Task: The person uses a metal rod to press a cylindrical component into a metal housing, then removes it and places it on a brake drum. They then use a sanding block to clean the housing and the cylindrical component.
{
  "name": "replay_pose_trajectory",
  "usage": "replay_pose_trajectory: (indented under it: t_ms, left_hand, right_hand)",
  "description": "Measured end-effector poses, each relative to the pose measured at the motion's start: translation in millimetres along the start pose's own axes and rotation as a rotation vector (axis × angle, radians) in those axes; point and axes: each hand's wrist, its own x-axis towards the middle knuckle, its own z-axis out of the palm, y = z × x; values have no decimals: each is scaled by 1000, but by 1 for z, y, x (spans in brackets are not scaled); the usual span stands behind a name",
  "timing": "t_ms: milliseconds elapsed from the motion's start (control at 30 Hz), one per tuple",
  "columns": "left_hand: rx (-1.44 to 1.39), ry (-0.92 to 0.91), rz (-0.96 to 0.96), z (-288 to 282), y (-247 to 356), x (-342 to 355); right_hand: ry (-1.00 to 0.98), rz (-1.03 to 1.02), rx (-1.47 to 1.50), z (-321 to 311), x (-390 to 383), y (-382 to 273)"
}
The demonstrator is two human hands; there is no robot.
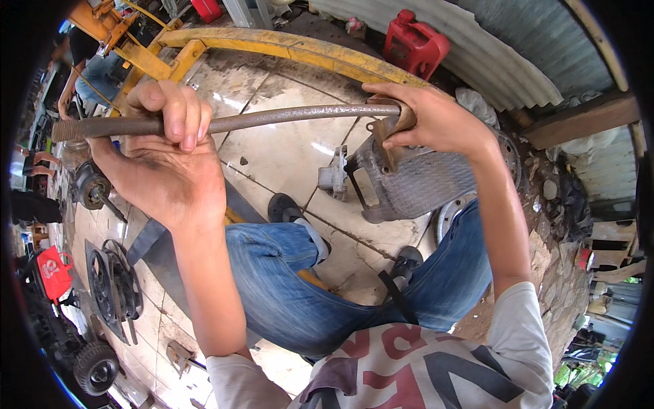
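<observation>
Currently rod (293, 117) is held up, not yet set down, right end above finned metal part (429, 180), left hand (170, 167) fingers curled round it, right hand (443, 119) fingers gripping end bracket (390, 153).

A grimy floor (283, 160) of pale tiles is strewn with parts. A ribbed grey metal piece (429, 185) is laid right of centre; black ring-shaped parts (122, 290) are grouped at left.
</observation>
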Motion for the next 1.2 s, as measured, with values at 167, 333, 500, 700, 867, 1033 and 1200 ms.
replay_pose_trajectory:
  t_ms: [167, 333, 500, 700, 867, 1033, 1200]
  left_hand:
    - [4, 16, 23, 2, -1, -3]
    - [53, 61, 41, 4, 0, -5]
    - [68, 54, 36, 5, -2, -6]
    - [77, 62, 19, 2, 0, -7]
    - [102, 78, 21, 2, 1, -8]
    - [75, 18, 10, -2, 2, -7]
    - [110, 89, 32, -8, 1, -9]
  right_hand:
    - [-132, 32, 122, 0, 7, 3]
    - [-164, 115, 94, 5, 8, 3]
    - [-173, 114, 178, 1, 7, -2]
    - [-191, 190, 212, 0, 8, -9]
    - [-235, 238, 147, -2, 11, -10]
    - [-129, 83, 47, -3, 5, -14]
    - [-160, 94, 14, -4, 12, -31]
